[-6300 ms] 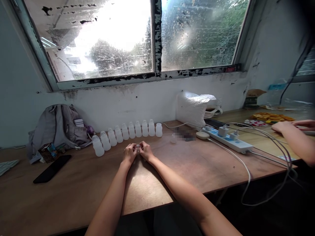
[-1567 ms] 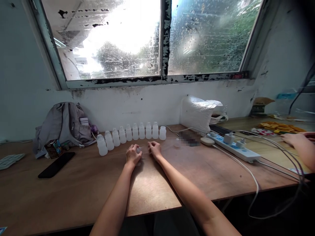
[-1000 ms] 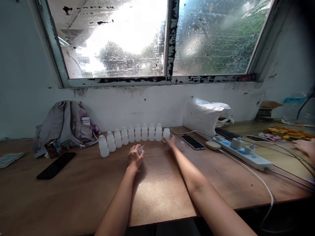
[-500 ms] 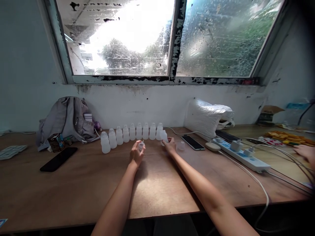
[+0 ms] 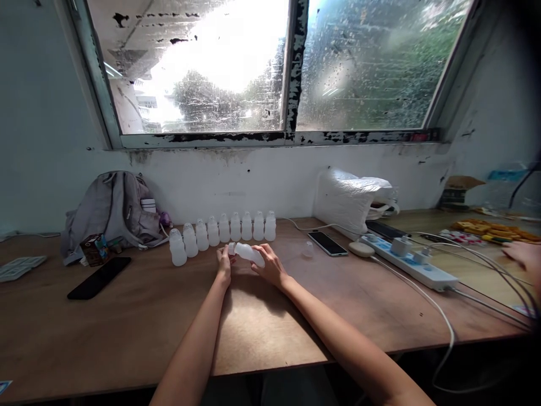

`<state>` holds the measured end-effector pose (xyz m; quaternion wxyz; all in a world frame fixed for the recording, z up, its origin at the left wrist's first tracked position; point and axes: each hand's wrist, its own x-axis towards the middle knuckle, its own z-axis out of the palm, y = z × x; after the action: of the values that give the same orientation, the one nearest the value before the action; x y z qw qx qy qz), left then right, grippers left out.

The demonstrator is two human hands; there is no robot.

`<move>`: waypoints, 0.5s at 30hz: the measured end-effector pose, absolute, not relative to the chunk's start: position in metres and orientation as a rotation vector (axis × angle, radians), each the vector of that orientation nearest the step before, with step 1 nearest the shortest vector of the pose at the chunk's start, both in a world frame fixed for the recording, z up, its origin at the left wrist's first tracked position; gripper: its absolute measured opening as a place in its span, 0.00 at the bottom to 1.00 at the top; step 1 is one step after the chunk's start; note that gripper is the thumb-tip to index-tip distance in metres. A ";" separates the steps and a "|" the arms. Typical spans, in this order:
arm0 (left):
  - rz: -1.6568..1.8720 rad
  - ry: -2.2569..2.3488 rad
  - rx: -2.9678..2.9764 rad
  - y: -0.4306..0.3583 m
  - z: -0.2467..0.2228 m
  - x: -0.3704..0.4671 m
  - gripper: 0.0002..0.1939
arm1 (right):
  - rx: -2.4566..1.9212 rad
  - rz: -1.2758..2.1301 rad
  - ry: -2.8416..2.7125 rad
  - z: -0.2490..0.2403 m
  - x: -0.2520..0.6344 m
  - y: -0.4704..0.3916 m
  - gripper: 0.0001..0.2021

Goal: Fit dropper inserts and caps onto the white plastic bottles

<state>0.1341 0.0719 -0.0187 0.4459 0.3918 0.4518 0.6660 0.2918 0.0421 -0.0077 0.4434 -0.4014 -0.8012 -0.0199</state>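
Observation:
My right hand (image 5: 271, 266) is closed around the body of a frosted white baby bottle (image 5: 249, 254), which lies tilted with its neck toward the left. My left hand (image 5: 225, 264) pinches a small whitish bottle top (image 5: 231, 248) against the neck end of that bottle; whether the two are joined I cannot tell. Behind my hands stands a row of several similar capped bottles (image 5: 224, 228), upright along the back of the table. A small clear cap (image 5: 307, 250) lies on the table to the right of my right hand.
A phone (image 5: 327, 243), a round pale puck (image 5: 360, 249) and a power strip (image 5: 409, 262) with cables lie to the right. At left are a grey backpack (image 5: 112, 211), a small box (image 5: 94, 250) and a black phone (image 5: 99, 278). Another person's hand (image 5: 522, 255) shows at far right.
My right hand has brought the bottle leftward and toward me, from beside the row's right end to my left hand. The bottle has tipped over, its neck now meeting the top.

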 end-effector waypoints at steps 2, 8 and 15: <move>1.635 1.125 0.934 0.070 -0.018 0.136 0.13 | -0.976 -0.083 -2.002 -0.007 0.292 0.042 0.22; 1.592 1.099 0.872 0.066 -0.015 0.138 0.10 | -0.975 -0.122 -2.031 -0.007 0.294 0.042 0.21; 1.561 1.086 0.868 0.065 -0.014 0.138 0.12 | -0.945 -0.112 -2.022 -0.007 0.297 0.041 0.21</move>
<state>0.1376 0.0652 -0.0140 0.5019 0.3593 0.4494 0.6458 0.2967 0.0407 -0.0072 0.4380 -0.3800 -0.8135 -0.0449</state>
